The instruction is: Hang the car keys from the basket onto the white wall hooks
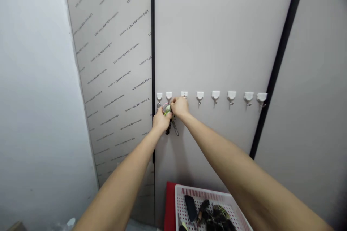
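A row of several white adhesive hooks (pixel 215 95) runs across a grey cabinet door (pixel 217 36). Both my hands reach up to the second hook from the left (pixel 168 96). My left hand (pixel 160 121) is closed on a bunch of keys (pixel 171 127) with a metal ring and a green tag (pixel 167 109). My right hand (pixel 180 107) pinches the ring just under that hook. Dark keys and a thin metal piece dangle below my hands. The leftmost hook (pixel 159 96) seems to carry something small.
A white perforated basket (pixel 238 211) with several dark key fobs and key bunches stands below on a red surface (pixel 170 205). The door to the left (pixel 114 65) wears printed protective film. A black vertical strip (pixel 279 61) borders the hooks on the right.
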The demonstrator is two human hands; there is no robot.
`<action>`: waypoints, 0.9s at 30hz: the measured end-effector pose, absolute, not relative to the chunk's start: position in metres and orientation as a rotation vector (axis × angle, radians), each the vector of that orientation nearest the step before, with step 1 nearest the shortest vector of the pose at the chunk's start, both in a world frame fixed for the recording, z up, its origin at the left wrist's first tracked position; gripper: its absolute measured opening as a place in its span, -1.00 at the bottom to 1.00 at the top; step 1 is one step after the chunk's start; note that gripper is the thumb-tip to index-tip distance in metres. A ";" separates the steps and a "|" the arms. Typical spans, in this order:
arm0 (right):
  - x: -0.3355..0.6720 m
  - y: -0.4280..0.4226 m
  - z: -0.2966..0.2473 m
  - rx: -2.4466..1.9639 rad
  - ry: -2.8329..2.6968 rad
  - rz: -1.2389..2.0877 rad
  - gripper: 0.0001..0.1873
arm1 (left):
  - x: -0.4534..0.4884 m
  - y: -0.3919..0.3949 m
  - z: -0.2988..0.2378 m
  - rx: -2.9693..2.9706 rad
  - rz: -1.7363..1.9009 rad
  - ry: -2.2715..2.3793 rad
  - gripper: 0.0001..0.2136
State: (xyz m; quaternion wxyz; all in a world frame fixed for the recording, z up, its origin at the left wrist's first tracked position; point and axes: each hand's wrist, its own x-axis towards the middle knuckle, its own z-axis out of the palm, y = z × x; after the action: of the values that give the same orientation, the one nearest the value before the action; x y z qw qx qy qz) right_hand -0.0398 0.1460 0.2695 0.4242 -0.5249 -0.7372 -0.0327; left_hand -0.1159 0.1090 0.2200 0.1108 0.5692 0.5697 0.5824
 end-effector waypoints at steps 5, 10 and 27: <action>-0.024 0.135 0.264 -1.240 -1.863 -0.063 -0.77 | -0.112 0.098 0.220 1.709 1.702 1.768 -0.61; 0.021 0.112 0.210 -1.153 -2.069 0.085 -0.75 | -0.103 0.070 0.184 1.910 1.841 1.776 -0.60; 0.099 0.044 0.025 -1.420 -2.846 0.189 -0.69 | -0.039 0.024 0.006 2.754 0.079 1.545 -0.73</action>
State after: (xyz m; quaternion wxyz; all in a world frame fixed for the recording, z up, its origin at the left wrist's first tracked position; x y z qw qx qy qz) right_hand 0.0995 0.0444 0.0251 -0.0221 -0.4455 -0.8930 0.0594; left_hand -0.0386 0.0236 0.0061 -0.0084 0.8718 0.4891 0.0250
